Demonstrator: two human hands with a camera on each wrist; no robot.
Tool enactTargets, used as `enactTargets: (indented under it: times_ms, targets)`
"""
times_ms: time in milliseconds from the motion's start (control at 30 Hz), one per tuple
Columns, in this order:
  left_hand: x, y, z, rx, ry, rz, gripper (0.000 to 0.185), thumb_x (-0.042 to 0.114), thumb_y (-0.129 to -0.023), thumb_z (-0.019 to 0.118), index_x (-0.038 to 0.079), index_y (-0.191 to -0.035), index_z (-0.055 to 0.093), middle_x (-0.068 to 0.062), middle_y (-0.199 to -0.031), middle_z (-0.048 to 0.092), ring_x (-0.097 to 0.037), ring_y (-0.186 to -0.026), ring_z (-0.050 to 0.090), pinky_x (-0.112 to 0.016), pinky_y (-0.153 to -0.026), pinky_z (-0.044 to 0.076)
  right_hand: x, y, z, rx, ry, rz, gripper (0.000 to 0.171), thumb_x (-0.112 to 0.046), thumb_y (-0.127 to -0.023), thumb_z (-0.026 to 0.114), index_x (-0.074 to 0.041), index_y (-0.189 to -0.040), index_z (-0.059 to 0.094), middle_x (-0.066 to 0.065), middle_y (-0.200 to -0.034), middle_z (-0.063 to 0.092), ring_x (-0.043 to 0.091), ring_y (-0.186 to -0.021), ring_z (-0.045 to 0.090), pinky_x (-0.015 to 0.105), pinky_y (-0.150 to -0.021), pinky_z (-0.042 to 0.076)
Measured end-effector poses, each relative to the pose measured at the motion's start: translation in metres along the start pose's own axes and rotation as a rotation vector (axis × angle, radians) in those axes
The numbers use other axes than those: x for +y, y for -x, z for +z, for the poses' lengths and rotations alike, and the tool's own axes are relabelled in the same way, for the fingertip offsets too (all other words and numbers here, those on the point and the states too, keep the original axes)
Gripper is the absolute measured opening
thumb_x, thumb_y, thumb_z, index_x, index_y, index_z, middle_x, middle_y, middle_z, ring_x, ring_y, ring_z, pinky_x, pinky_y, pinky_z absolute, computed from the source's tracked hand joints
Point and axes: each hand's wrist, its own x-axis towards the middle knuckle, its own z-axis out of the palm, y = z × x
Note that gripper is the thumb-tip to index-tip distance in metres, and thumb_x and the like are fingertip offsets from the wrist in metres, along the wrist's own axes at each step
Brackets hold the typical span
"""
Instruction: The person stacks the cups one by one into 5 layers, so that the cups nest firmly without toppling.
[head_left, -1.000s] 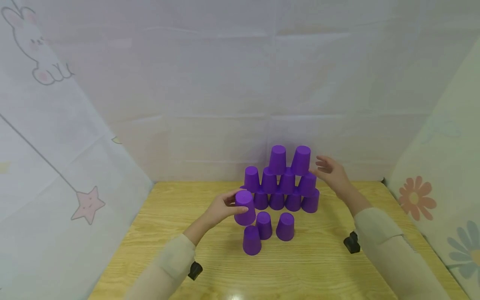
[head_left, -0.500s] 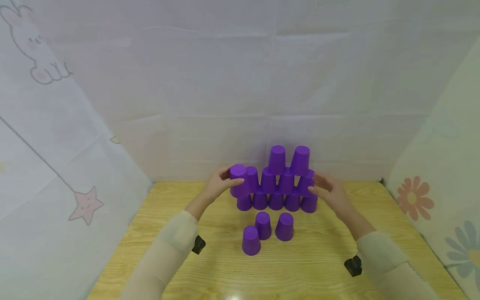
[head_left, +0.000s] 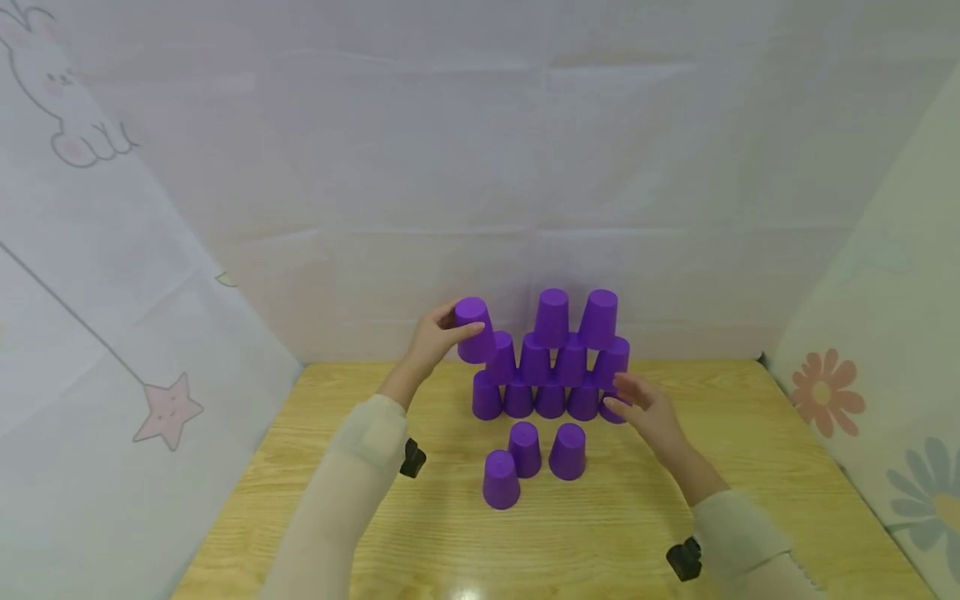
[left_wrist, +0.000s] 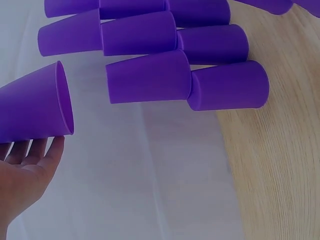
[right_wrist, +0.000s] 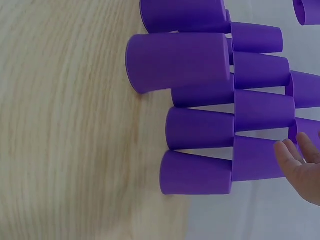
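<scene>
A pyramid of upturned purple cups (head_left: 551, 362) stands at the back of the wooden table (head_left: 750, 467), with two cups in its top row. My left hand (head_left: 448, 329) grips another purple cup (head_left: 474, 329), upside down, in the air beside the pyramid's upper left. In the left wrist view that cup (left_wrist: 32, 107) lies across my fingers (left_wrist: 35, 155), apart from the stacked cups (left_wrist: 150, 75). My right hand (head_left: 633, 400) hovers open beside the bottom right cup. In the right wrist view its fingertips (right_wrist: 300, 162) show next to the stack (right_wrist: 200, 130).
Three loose purple cups (head_left: 525, 450) stand upside down in front of the pyramid. Pale cloth walls close in the table at the back and on both sides. Bare wood lies to the left and right of the cups.
My left hand has lifted its cup from near the table up to the pyramid's upper left. My right hand has dropped from the upper right of the pyramid to its bottom right.
</scene>
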Motion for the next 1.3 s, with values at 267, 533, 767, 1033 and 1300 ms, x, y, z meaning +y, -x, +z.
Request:
enactTargets:
  times_ms: [267, 533, 767, 1033, 1300]
  targets:
    - [0.005, -0.014, 0.008, 0.031, 0.028, -0.034, 0.055, 0.027, -0.081, 0.072, 0.012, -0.131, 0.053, -0.009, -0.125, 0.06, -0.022, -0.117, 0.055, -0.035, -0.103, 0.043, 0.015, 0.005, 0.016, -0.015, 0.006, 0.029, 0.058, -0.017, -0.09, 0.062, 0.006, -0.137, 0.038, 0.024, -0.139, 0.043, 0.037, -0.126, 0.044, 0.041, -0.104, 0.042]
    - [0.005, -0.023, 0.019, 0.06, 0.036, 0.001, 0.05, 0.022, -0.082, 0.071, 0.008, -0.127, 0.055, -0.014, -0.12, 0.061, -0.024, -0.111, 0.057, -0.035, -0.1, 0.046, 0.027, 0.008, 0.027, 0.029, -0.027, 0.064, 0.053, -0.009, -0.09, 0.059, 0.005, -0.136, 0.038, 0.026, -0.139, 0.042, 0.039, -0.126, 0.043, 0.046, -0.105, 0.039]
    - [0.004, -0.03, 0.026, 0.099, 0.056, 0.005, 0.047, 0.02, -0.083, 0.07, 0.006, -0.125, 0.056, -0.015, -0.12, 0.061, -0.025, -0.11, 0.057, -0.035, -0.099, 0.047, 0.041, 0.012, 0.036, 0.007, -0.024, 0.062, 0.052, -0.012, -0.09, 0.059, 0.004, -0.136, 0.039, 0.026, -0.139, 0.042, 0.042, -0.129, 0.039, 0.051, -0.107, 0.035]
    - [0.003, -0.037, 0.035, 0.132, 0.062, -0.009, 0.044, 0.018, -0.082, 0.071, 0.005, -0.122, 0.058, -0.016, -0.118, 0.062, -0.026, -0.11, 0.058, -0.036, -0.099, 0.047, 0.052, 0.016, 0.044, -0.028, -0.008, 0.09, 0.06, -0.02, -0.088, 0.062, 0.0, -0.138, 0.037, 0.023, -0.142, 0.039, 0.044, -0.131, 0.034, 0.053, -0.107, 0.035]
    - [-0.002, -0.043, 0.05, 0.164, 0.043, -0.024, 0.045, 0.019, -0.081, 0.072, 0.006, -0.122, 0.059, -0.015, -0.118, 0.063, -0.026, -0.109, 0.058, -0.035, -0.098, 0.047, 0.057, 0.019, 0.052, -0.069, -0.016, 0.153, 0.069, -0.024, -0.086, 0.066, -0.003, -0.142, 0.032, 0.022, -0.145, 0.035, 0.045, -0.134, 0.03, 0.056, -0.107, 0.033]
